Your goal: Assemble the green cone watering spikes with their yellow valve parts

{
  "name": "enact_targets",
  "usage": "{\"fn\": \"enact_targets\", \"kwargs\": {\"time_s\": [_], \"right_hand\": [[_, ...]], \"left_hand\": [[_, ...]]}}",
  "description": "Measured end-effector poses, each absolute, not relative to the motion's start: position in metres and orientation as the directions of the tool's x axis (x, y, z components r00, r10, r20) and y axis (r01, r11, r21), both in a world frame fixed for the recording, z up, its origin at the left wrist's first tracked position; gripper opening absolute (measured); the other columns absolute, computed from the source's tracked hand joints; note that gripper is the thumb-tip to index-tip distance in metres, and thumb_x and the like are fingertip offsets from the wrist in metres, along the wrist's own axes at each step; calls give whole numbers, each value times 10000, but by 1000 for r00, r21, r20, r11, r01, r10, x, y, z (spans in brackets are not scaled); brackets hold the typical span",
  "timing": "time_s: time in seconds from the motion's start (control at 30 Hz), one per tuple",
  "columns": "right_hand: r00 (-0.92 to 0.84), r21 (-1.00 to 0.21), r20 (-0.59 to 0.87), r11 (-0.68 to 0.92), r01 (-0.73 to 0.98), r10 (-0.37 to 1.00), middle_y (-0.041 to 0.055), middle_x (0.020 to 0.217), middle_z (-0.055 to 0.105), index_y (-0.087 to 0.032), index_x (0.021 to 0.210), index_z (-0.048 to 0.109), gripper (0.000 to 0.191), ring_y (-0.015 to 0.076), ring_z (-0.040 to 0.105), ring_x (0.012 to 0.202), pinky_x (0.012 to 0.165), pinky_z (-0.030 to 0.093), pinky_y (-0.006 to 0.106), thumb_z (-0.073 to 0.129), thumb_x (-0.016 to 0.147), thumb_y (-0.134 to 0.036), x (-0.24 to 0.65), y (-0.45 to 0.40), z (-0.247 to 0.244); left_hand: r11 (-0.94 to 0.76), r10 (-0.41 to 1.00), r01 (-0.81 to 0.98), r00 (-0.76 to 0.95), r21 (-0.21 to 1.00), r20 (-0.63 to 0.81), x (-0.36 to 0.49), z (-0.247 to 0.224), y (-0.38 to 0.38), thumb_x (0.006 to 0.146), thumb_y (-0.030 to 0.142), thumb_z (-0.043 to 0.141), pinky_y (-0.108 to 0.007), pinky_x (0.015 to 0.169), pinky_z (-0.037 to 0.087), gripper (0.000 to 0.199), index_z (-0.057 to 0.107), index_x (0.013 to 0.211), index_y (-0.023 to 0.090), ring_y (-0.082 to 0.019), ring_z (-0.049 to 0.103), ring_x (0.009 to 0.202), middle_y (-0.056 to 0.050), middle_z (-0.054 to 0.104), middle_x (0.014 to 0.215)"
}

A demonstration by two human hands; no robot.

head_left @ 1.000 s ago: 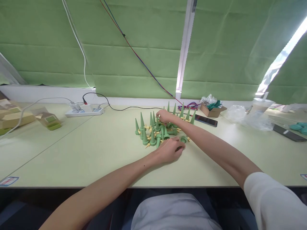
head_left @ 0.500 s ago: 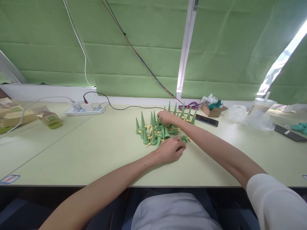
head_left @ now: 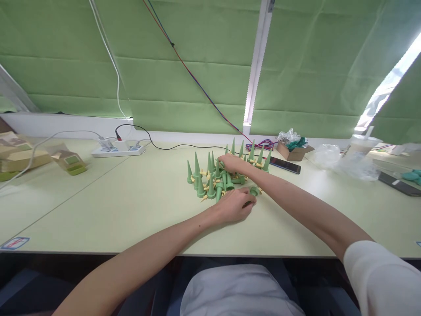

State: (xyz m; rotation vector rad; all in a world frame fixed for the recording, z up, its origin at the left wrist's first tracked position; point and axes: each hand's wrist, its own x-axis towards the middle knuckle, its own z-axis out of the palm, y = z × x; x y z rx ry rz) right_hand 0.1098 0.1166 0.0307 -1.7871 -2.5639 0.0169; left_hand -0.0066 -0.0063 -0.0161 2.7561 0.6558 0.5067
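Head view: I see the left hand (head_left: 234, 205) resting on the table (head_left: 131, 206) at the near edge of a cluster of green cone spikes (head_left: 210, 177), fingers curled, its grip closed around something small and dark that I cannot make out. Just beyond its fingertips lies one green cone piece (head_left: 253, 190) on its side. The right hand (head_left: 233, 163) reaches across to the far side of the cluster, fingers pinched among the upright cones; whether its grip actually holds one, I cannot tell. Most cones stand upright, small yellow parts scattered between them. Right of the cluster: a black phone (head_left: 284, 165), a small cardboard box (head_left: 295, 152), crumpled clear plastic (head_left: 329, 154). Far left: a white power strip (head_left: 118, 150).
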Motion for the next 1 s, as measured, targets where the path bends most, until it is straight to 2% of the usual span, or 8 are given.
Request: {"fn": "enact_targets", "kwargs": {"time_s": [0.3, 0.47, 0.6, 0.8, 1.0], "right_hand": [[-354, -53, 22, 355, 933, 935, 164, 1146, 653, -141, 1319, 548, 572, 249, 610, 1008, 561, 438, 228, 580, 767, 9, 115, 116, 32], [-362, -44, 44, 364, 930, 931, 154, 1128, 675, -128, 1245, 600, 406, 225, 629, 919, 655, 466, 256, 552, 846, -65, 116, 115, 33], [-355, 6, 59, 356, 935, 933, 174, 1174, 649, -132, 1206, 604, 346, 260, 614, 1013, 730, 463, 282, 581, 862, -113, 112, 116, 32], [-353, 92, 51, 347, 933, 934, 188, 1143, 633, -124, 1113, 608, 273, 280, 634, 983, 720, 466, 308, 564, 849, -70, 106, 112, 33], [-351, 127, 36, 344, 930, 936, 174, 1114, 637, -132, 1084, 603, 231, 265, 646, 948, 699, 471, 300, 568, 860, -84, 101, 109, 34]], "left_hand": [[-870, 466, 381, 844, 314, 266, -6, -15, -6, 914, 207, 443, -286, 574, 358, 276, 717, 948, 219, -172, 559, 692, -61, 600, 847], [-868, 465, 373, 842, 327, 274, -6, -15, -6, 911, 208, 448, -285, 581, 361, 276, 721, 951, 217, -172, 563, 691, -62, 600, 854], [-869, 461, 366, 843, 333, 275, -7, -14, -5, 911, 211, 452, -289, 592, 368, 277, 725, 951, 218, -178, 564, 694, -63, 596, 840], [-869, 459, 363, 846, 336, 272, -6, -15, -6, 913, 215, 460, -287, 598, 368, 266, 723, 951, 216, -177, 560, 691, -69, 597, 845], [-879, 449, 365, 851, 308, 273, -6, -17, -4, 919, 228, 440, -290, 559, 328, 280, 718, 947, 222, -171, 545, 676, -62, 599, 847]]}}
